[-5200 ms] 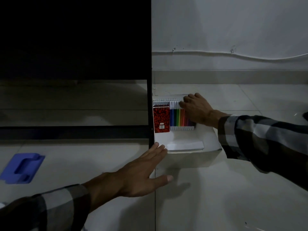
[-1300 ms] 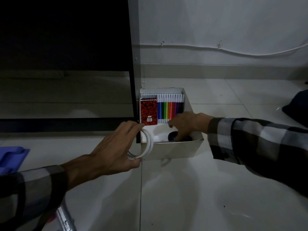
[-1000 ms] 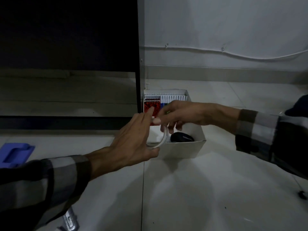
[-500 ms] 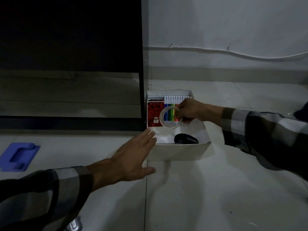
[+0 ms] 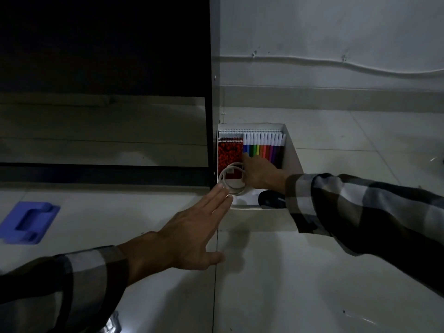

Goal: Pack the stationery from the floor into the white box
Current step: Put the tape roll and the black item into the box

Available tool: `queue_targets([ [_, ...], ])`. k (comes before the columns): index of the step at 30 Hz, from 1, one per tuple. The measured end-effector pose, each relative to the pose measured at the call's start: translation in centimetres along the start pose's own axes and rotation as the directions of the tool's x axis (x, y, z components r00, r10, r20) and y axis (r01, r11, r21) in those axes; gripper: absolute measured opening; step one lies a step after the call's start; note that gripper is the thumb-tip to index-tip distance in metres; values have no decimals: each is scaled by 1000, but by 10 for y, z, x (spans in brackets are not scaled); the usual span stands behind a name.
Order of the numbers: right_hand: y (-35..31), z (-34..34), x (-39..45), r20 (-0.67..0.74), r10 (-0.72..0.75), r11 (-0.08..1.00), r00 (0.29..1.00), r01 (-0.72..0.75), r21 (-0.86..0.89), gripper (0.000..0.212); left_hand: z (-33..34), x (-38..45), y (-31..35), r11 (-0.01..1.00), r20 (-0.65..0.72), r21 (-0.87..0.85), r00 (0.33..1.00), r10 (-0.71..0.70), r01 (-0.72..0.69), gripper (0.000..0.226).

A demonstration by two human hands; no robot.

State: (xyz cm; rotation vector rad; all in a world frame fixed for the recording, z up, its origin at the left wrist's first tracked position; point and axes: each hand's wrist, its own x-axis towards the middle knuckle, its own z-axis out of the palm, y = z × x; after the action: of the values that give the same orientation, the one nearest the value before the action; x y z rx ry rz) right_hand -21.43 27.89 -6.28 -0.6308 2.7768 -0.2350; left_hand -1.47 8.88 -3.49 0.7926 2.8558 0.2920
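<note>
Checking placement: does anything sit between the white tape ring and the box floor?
Yes. The tape ring, at the right hand, lies partly over the red notebook inside the white box.

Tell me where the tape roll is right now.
The tape roll is inside the white box, at its left side, lying over the red notepad's lower edge, with the right hand on it.

Both arms wear long sleeves of a checked flannel: broad dark squares crossed by pale grey bands (the dim light leaves the exact shades unclear). Each cuff ends at the wrist, just behind the left hand [image 5: 189,239] and the right hand [image 5: 260,175], which are bare, with no rings, watch or gloves showing on either
</note>
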Motion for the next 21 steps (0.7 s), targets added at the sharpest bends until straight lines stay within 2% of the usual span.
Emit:
queue_targets([
  [2,1,3,1,-6,-26,1000,1000,26,7,53,0,0,-1,1000,-2,1,1000,3,-3,122],
  [5,1,3,4,44,-45,999,998,45,-1,43,-1,1,-1,1000,5,-10,1000,12,-12,122],
  [11,2,-1,5,156,29,985,987,-55,166,29,-4,1,-1,1000,13,-5,1000,15,-15,121],
  [15,5,-7,8,224,63,945,972,-130,299,34,-5,1,0,1000,25,-1,1000,17,-16,122],
  [21,9,-12,7,323,82,904,943,-206,374,41,-5,2,0,1000,42,-3,999,8,-8,122],
])
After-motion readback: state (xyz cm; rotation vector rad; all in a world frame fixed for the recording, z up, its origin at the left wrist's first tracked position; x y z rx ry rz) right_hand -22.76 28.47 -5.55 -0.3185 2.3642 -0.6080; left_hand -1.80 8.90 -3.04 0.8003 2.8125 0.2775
